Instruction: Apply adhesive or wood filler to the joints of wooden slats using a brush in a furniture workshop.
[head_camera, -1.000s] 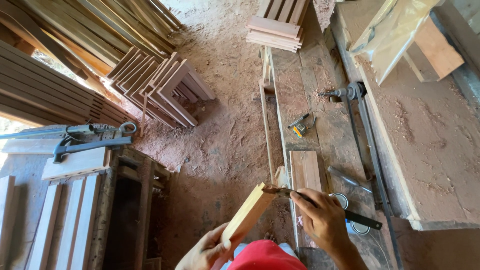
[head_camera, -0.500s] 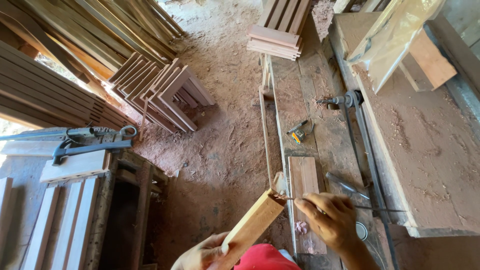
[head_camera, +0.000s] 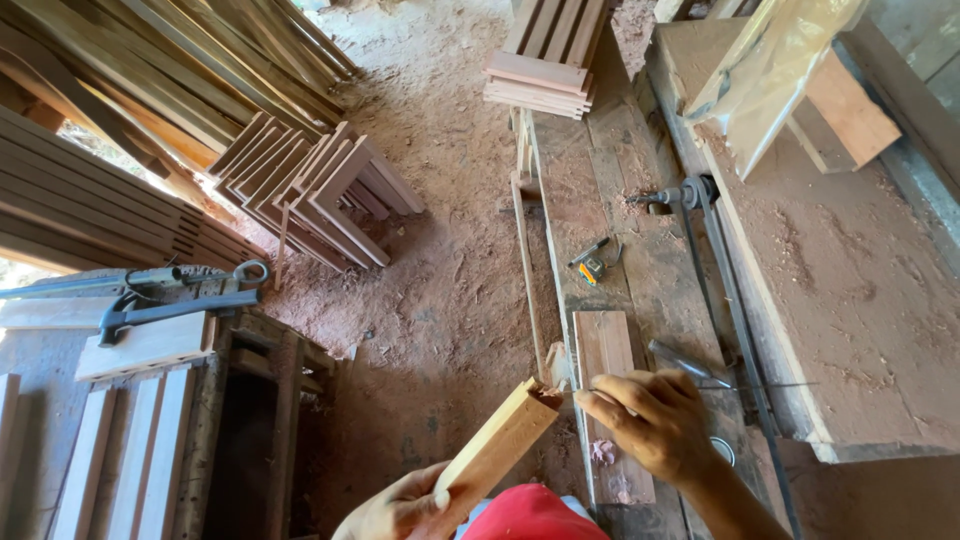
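Sawdust floor, left hand (head_camera: 400, 505) gripping wood block (head_camera: 497, 443)

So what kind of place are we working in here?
Most likely a small woodworking shop. Stacks of sawn planks and slatted wooden frames sit on a floor covered in sawdust, beside a dusty workbench. The left hand holds a wooden block; the right hand pinches a thin tool.

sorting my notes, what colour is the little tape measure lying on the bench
Yellow and black. The tape measure shows best in the head view, on the dusty bench.
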